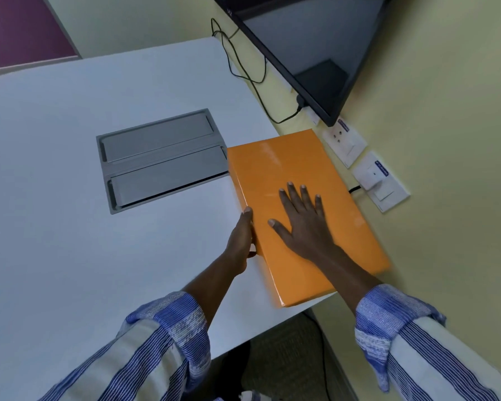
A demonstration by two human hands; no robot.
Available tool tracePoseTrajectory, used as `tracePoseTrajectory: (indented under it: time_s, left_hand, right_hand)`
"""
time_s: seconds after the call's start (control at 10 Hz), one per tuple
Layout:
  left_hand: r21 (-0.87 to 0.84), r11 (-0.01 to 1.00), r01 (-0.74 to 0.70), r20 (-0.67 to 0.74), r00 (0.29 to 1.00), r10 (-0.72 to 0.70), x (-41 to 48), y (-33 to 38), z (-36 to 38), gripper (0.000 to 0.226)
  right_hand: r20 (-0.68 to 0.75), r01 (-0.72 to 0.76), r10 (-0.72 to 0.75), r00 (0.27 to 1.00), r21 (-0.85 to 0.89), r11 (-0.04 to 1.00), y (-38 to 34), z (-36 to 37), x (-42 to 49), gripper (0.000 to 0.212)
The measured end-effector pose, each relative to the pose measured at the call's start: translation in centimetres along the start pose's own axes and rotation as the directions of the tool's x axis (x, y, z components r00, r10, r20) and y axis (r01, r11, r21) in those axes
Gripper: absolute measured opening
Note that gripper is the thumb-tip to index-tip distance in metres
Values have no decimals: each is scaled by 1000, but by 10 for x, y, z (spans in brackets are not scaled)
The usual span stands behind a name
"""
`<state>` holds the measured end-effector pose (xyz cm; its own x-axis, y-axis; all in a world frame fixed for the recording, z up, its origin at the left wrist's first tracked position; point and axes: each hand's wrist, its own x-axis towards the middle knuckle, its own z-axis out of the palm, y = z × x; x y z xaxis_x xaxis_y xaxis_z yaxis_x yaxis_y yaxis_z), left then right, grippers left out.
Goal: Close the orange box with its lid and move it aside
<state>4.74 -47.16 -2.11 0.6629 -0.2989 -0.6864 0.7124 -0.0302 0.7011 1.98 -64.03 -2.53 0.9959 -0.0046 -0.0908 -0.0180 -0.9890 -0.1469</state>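
Nearest to the camera, two forearms in rolled blue-and-white striped sleeves (168,337) reach forward over the white table (70,227). Under the near edge of the table a dark carpet floor (287,357) shows.

The orange box (298,169) lies flat at the right edge of the table, with its lid on it, so only the smooth orange top and a thin side are seen. Its near right corner goes a little beyond the table edge, and its long side runs almost along that edge. The right hand (298,224) rests palm down on the top of the box, with the fingers spread and flat; it grasps nothing. The left hand (240,241) is at the left long side of the box, thumb on the upper edge and the fingers curled against the side, so it is pressed to the box. I cannot tell how firmly it grips.

Just beside the far left corner of the box, a grey metal cable hatch (159,157) with two shut flaps is set into the table top. The rest of the surface is bare and pale.

On the right stands a pale yellow wall (446,111) with two white socket plates (344,146), close to the box. Farther back a dark monitor (315,59) hangs on this wall, and black cables (243,62) hang below it, past the far corner of the table.
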Motion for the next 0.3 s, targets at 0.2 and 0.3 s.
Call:
tracePoseTrajectory:
  time_s: [0.2,0.3]
  left_hand:
    - [92,996,17,15,1000,-18,-8,9,2,69]
    - [179,983,-43,6,999,42,-14,8,-10,69]
  right_hand:
    - [12,-24,24,1000,29,999,4,-4,0,85]
    - [-35,-48,51,998,72,996,-14,-7,2,89]
